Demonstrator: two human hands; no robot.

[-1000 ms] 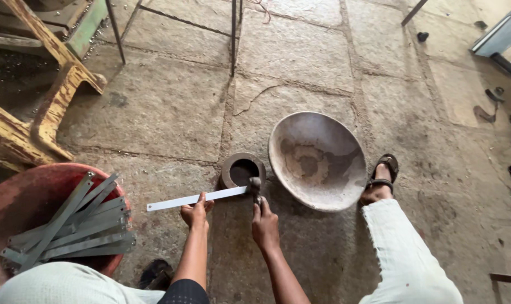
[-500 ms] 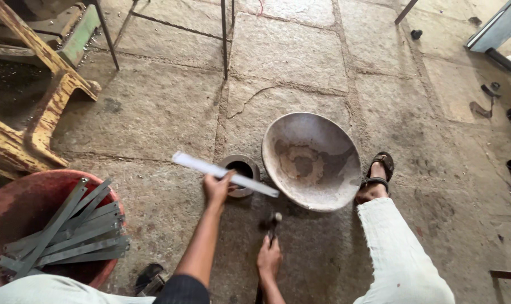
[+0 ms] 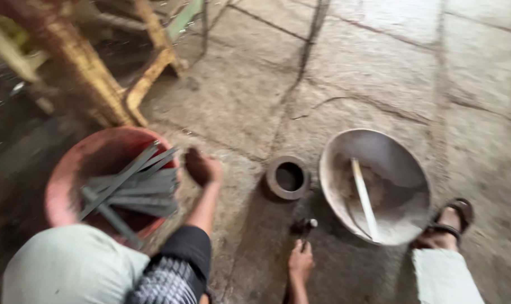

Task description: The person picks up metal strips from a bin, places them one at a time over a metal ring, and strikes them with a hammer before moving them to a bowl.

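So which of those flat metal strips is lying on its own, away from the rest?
The pale flat metal strip lying alone in the grey metal bowl; the other, darker strips are piled together in the round red tub by the left hand.

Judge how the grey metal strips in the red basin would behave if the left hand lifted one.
The grey metal strips look flat, thin and long, so probably stiff yet slightly springy. Piled crisscross in the red basin, neighbours may shift or clatter. The left hand hovers beside them; edges could be sharp.
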